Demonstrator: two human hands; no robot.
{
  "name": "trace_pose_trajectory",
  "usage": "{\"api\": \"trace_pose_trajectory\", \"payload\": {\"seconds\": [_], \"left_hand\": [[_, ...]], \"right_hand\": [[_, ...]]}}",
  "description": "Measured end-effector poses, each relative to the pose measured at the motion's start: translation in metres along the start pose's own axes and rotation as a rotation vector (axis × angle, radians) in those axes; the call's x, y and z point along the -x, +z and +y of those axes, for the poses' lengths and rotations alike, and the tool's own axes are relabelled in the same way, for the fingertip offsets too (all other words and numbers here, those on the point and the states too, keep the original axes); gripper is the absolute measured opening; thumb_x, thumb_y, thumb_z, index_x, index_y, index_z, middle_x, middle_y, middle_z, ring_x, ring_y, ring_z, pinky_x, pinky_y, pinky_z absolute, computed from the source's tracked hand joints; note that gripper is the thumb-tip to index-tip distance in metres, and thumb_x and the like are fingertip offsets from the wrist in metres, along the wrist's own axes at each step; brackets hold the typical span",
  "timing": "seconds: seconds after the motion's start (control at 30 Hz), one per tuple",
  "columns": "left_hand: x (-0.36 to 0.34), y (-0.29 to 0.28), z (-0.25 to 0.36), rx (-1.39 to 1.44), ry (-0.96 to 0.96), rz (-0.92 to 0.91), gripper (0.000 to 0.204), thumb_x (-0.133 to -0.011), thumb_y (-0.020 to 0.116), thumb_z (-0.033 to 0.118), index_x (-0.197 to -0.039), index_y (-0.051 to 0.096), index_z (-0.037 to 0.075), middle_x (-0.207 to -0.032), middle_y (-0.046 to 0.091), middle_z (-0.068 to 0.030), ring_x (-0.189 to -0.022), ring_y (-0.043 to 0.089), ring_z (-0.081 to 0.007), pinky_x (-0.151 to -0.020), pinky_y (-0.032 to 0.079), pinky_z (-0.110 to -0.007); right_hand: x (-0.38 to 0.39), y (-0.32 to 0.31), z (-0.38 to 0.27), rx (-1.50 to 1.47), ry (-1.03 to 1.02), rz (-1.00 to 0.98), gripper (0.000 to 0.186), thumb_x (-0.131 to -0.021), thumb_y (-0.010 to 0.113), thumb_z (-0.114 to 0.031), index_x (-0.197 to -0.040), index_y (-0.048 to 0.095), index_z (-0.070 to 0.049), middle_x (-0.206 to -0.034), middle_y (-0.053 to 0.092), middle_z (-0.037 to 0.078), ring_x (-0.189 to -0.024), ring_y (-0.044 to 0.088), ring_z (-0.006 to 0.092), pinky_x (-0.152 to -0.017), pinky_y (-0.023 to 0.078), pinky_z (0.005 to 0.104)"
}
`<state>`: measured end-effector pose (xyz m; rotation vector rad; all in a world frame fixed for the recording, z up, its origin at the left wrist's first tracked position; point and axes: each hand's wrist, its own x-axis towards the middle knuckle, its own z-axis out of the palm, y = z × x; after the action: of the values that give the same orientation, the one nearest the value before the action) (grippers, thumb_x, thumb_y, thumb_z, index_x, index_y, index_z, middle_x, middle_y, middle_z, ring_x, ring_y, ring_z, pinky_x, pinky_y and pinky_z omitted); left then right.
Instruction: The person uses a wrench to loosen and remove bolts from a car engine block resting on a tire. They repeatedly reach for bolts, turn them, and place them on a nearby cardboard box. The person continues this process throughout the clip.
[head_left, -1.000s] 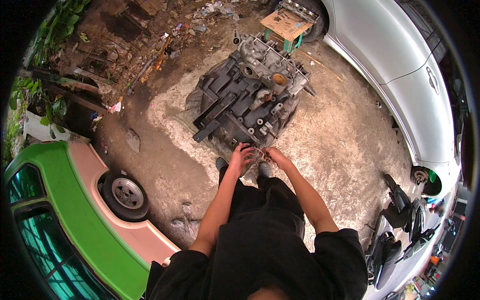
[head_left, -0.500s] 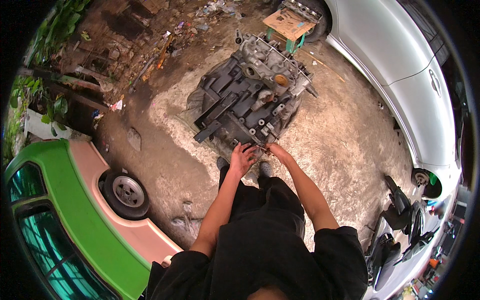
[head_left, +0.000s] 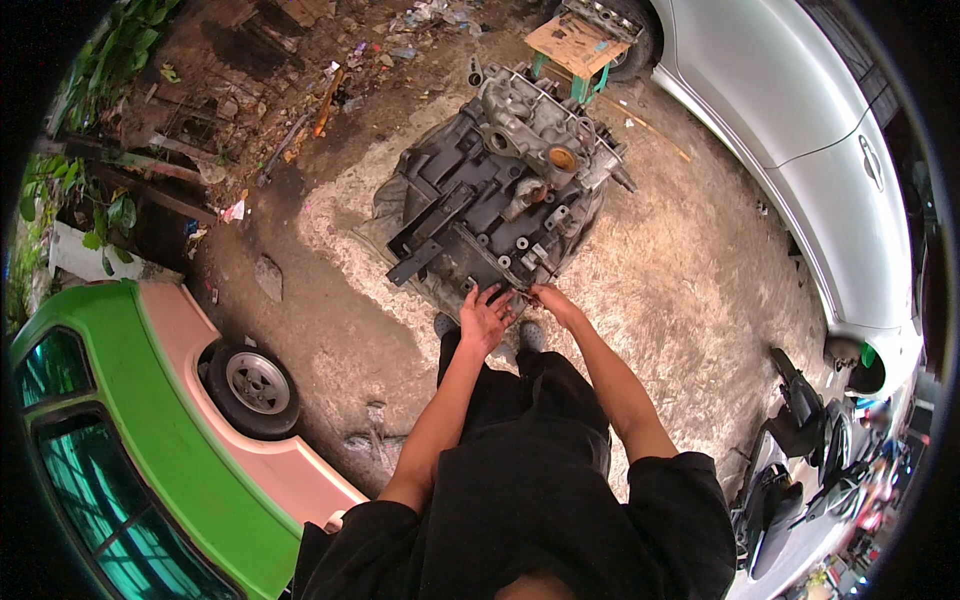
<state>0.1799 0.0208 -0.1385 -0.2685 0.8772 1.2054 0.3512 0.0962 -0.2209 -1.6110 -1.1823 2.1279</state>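
"Standing at the lower centre of the frame, a person in a black shirt [head_left: 560,480] reaches with both bare arms toward a greasy engine [head_left: 470,200] on a rough concrete floor [head_left: 700,270]."

"Where exactly is the engine?"

"Just above the centre, set at a slant, its pale metal castings toward the upper right and a dark bracket [head_left: 436,228] on the near side."

"And the left hand [head_left: 486,318]?"

"Beside the engine's lower edge, its grip loose and wide, fingers spread and apparently holding nothing. Whether a fingertip touches metal, I cannot tell."

"The right hand [head_left: 556,303]?"

"Close by on the right, fingers bent at the engine's near corner. The fingertips are too small and hidden to read, so I cannot tell how far that grip is closed, or on what."

"What surrounds the scene?"

"A silver car [head_left: 770,90] curves down the right side, above a black motorcycle [head_left: 785,440]. A green-and-pink car [head_left: 160,400] fills the lower left. At top centre-right, a metal part [head_left: 602,20] lies on a green-legged wooden tabletop [head_left: 570,48]; litter [head_left: 430,18] dots the ground at the top."
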Motion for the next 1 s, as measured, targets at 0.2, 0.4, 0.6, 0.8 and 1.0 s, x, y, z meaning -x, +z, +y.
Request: {"api": "trace_pose_trajectory", "payload": {"seconds": [0.2,0.4,0.6,0.8,1.0], "left_hand": [[0.001,0.001,0.001,0.004,-0.003,-0.01,0.058,-0.098,0.036,0.047,-0.137,0.032,0.004,-0.122,0.053,-0.0184,-0.082,0.049,-0.024,-0.078,0.041,-0.039],[0.002,-0.001,0.0,-0.004,0.003,-0.021,0.058,-0.098,0.034,0.048,-0.136,0.033,0.004,-0.124,0.053,-0.0179,-0.082,0.049,-0.0238,-0.079,0.04,-0.038],[-0.002,-0.008,-0.005,0.002,0.006,-0.023,0.059,-0.098,0.034,0.047,-0.138,0.032,0.004,-0.129,0.052,-0.0193,-0.083,0.049,-0.0242,-0.081,0.04,-0.038],[-0.004,-0.01,-0.002,-0.058,0.017,-0.057,0.06,-0.098,0.033,0.049,-0.138,0.031,0.004,-0.13,0.053,-0.0189,-0.085,0.051,-0.0239,-0.082,0.04,-0.038],[0.0,-0.014,0.012,-0.22,-0.002,-0.095,0.057,-0.1,0.03,0.047,-0.136,0.033,0.004,-0.131,0.054,-0.0169,-0.093,0.054,-0.0232,-0.084,0.041,-0.039]], "right_hand": [[0.0,0.001,0.0,-0.022,-0.005,-0.015,0.031,-0.089,0.046,-0.024,-0.092,0.06,0.004,-0.083,0.059,0.009,-0.078,0.051,0.0195,-0.074,0.04,0.0351],[-0.017,0.005,0.02,-0.104,0.003,0.07,0.034,-0.09,0.047,-0.028,-0.097,0.06,0.003,-0.087,0.06,0.01,-0.081,0.052,0.0206,-0.074,0.04,0.0347],[-0.024,0.006,0.032,-0.091,0.056,0.059,0.031,-0.094,0.043,-0.023,-0.095,0.062,0.001,-0.084,0.061,0.007,-0.077,0.052,0.0165,-0.073,0.041,0.0297],[0.017,0.003,0.002,0.076,0.118,-0.006,0.029,-0.095,0.042,-0.023,-0.093,0.061,-0.001,-0.083,0.061,0.007,-0.071,0.054,0.0169,-0.064,0.044,0.0321],[0.063,0.012,-0.014,-0.14,0.053,-0.115,0.02,-0.097,0.046,-0.018,-0.1,0.057,-0.002,-0.08,0.059,0.005,-0.07,0.057,0.0168,-0.065,0.049,0.033]]}}
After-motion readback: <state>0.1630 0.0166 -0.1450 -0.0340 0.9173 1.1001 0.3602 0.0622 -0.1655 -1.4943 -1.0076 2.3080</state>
